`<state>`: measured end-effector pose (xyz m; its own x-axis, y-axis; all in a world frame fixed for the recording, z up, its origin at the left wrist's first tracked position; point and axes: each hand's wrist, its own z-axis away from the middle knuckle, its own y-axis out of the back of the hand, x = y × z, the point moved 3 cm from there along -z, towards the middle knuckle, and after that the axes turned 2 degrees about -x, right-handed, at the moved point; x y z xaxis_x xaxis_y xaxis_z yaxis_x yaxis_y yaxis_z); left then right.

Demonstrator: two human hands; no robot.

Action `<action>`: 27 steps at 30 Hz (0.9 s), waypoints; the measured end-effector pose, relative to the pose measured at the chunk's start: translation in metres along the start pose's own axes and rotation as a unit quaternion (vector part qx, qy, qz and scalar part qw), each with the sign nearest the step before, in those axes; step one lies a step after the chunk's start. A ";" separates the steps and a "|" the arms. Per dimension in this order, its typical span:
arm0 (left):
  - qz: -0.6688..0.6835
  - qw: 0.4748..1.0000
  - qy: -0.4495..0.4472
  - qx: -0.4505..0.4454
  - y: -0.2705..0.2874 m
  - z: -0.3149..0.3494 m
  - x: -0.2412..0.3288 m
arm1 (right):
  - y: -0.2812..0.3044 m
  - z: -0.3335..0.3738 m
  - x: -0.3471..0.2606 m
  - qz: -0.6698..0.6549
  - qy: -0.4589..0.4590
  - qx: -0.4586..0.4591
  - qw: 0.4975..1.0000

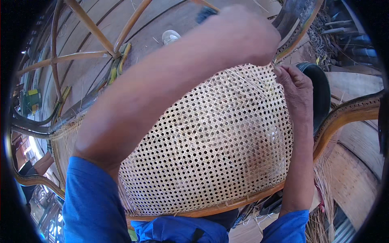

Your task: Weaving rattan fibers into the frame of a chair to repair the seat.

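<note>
A woven cane panel [210, 133] with an open hole pattern fills the middle, stretched on a curved brown wooden frame [227, 207]. My left arm reaches across it to the far right. My left hand [247, 34] is bent over the panel's far right corner, blurred by motion, its fingers hidden. Close beside it, my right hand [298, 83] is closed in a pinch at the panel's right edge, thumb against the fingers. Whatever thin piece sits in that pinch is too small to make out. Loose cane strands [245, 81] lie over the weave near both hands.
Curved wooden frame parts with rows of holes stand at the right [348, 115] and far right. More bare wooden frames [91, 26] stand at the far left. A bundle of loose fibre strands [322, 202] hangs at the lower right. Another person's arm [42, 164] shows at the left edge.
</note>
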<state>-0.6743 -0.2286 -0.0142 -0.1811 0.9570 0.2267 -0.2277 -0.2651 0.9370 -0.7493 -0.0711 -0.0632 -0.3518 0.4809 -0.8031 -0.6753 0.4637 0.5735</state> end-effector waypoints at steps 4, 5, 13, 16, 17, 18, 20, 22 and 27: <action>-0.007 0.998 -0.059 -0.032 -0.046 -0.023 0.015 | -0.008 0.008 0.014 0.214 -0.137 -0.028 0.967; -0.005 0.998 -0.062 -0.031 -0.049 -0.029 0.018 | -0.009 0.010 0.017 0.217 -0.139 -0.027 0.966; -0.042 0.988 -0.133 -0.065 -0.049 -0.041 0.036 | 0.000 0.019 0.029 0.249 -0.097 0.014 0.963; -0.039 0.987 -0.135 -0.075 -0.042 -0.044 0.041 | -0.003 0.010 0.025 0.252 -0.164 -0.020 0.954; -0.037 0.987 -0.136 -0.075 -0.041 -0.048 0.044 | -0.004 0.009 0.025 0.284 -0.189 -0.042 0.939; -0.035 0.986 -0.140 -0.088 -0.040 -0.051 0.047 | -0.005 0.009 0.026 0.285 -0.191 -0.042 0.938; -0.033 0.984 -0.140 -0.101 -0.042 -0.054 0.046 | -0.007 0.009 0.021 0.281 -0.161 -0.024 0.946; -0.013 0.987 -0.138 -0.086 -0.057 -0.056 0.038 | -0.016 0.013 0.028 0.316 -0.113 0.006 0.942; 0.020 0.985 -0.137 -0.104 -0.084 -0.050 0.020 | -0.036 0.026 0.028 0.428 -0.079 0.148 0.888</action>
<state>-0.7063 -0.1931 -0.1021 0.0646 0.9334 0.3530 -0.4213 -0.2952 0.8575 -0.7181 -0.0552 -0.1025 -0.5432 0.8390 -0.0324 0.0048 0.0417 0.9991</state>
